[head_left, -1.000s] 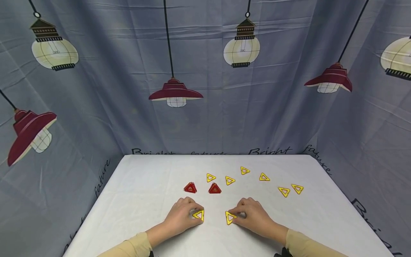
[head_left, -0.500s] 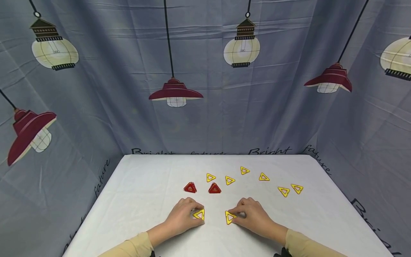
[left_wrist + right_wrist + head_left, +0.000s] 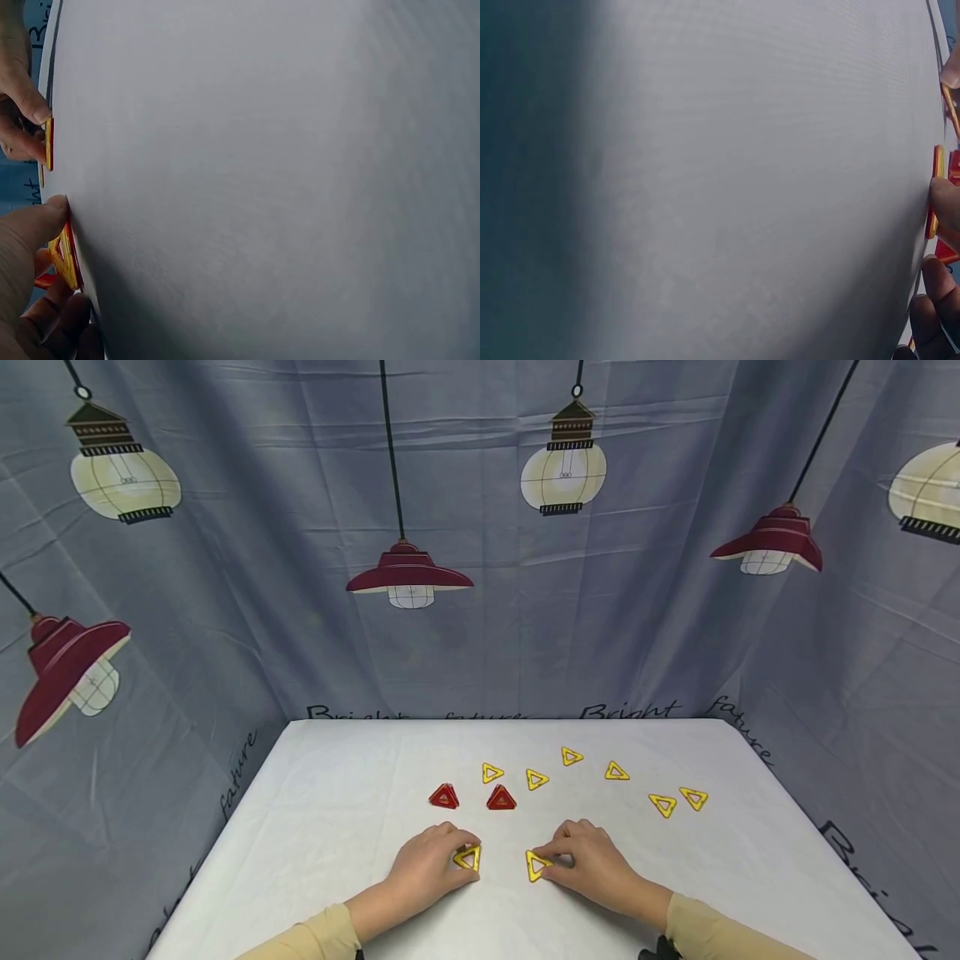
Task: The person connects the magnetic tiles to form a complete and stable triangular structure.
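On the near part of the white table, my left hand (image 3: pixel 427 864) pinches a yellow-faced triangular tile (image 3: pixel 477 858) between thumb and fingers, at two of its corners. The left wrist view shows this triangular tile (image 3: pixel 69 259) tilted, with a red edge behind the yellow. Opposite it, my right hand (image 3: pixel 596 864) pinches a second yellow triangular tile (image 3: pixel 529 866), whose free side faces left. Seen from the right wrist, that tile (image 3: pixel 937 161) is edge-on, red on one side and yellow on the other. A gap separates the two held tiles.
Two red triangular pieces (image 3: pixel 444 802) lie just beyond the hands. Several yellow triangular tiles (image 3: pixel 617 777) are scattered farther back and to the right on the white table (image 3: pixel 345 777). A grey-blue curtain (image 3: pixel 480 660) printed with lamps surrounds the table.
My left hand has shifted slightly right, and its tile now looks more tilted. The right hand and the loose pieces stay where they were; the head view has shifted slightly.
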`<action>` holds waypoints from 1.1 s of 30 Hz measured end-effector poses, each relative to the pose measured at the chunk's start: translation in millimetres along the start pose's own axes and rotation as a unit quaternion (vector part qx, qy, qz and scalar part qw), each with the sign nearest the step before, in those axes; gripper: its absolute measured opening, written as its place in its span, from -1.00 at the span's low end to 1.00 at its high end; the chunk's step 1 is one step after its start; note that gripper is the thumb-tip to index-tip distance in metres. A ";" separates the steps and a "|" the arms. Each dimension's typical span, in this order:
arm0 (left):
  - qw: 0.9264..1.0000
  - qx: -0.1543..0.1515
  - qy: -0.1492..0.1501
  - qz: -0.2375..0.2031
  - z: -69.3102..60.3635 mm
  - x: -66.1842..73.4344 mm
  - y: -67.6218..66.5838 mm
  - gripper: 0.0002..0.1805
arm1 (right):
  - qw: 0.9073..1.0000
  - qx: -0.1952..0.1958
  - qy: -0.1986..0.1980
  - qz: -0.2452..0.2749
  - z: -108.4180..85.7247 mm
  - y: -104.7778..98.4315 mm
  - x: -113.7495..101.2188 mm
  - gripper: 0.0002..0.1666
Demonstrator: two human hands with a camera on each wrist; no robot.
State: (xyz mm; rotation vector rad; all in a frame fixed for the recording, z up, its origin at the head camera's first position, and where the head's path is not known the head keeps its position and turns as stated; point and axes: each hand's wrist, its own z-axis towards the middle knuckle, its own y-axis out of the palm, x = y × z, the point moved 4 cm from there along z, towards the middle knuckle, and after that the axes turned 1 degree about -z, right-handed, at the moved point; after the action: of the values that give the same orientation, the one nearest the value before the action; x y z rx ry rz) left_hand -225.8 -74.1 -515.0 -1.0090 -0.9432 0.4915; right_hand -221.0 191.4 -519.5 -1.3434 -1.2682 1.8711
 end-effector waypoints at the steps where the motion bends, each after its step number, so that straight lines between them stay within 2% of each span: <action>1: 1.000 -0.001 0.000 0.001 0.3 -0.4 0.4 -0.57 | 1.000 0.001 0.000 -0.001 0.1 -0.1 0.0 -0.68; 5: 0.999 -0.025 -0.017 -0.018 1.8 -2.5 2.9 -0.57 | 1.000 0.004 0.003 -0.005 0.2 -0.3 0.1 -0.68; 8: 0.997 -0.050 -0.032 -0.054 3.3 -2.3 4.4 -0.57 | 1.000 0.005 0.004 -0.006 0.0 -0.5 0.6 -0.68; 13: 0.986 -0.071 -0.058 -0.138 6.8 2.4 4.8 -0.56 | 1.000 0.010 0.005 -0.008 0.0 -0.5 1.3 -0.68; 16: 0.980 -0.078 -0.076 -0.166 9.1 5.2 6.0 -0.56 | 1.000 0.007 0.008 -0.011 0.5 -0.1 1.7 -0.68; 23: 0.977 -0.092 -0.082 -0.174 15.6 11.3 9.8 -0.60 | 1.000 0.000 0.015 -0.019 1.1 0.8 2.3 -0.67; 33: 0.977 -0.097 -0.081 -0.173 20.5 19.8 14.6 -0.60 | 1.000 0.003 -0.011 -0.017 7.4 4.9 -8.9 -0.65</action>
State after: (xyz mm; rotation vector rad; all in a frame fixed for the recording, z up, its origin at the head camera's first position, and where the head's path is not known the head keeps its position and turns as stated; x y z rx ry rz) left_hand -231.8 -42.7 -515.0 -0.9620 -1.3045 0.1936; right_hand -223.8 179.1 -519.4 -1.2929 -1.2877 1.8694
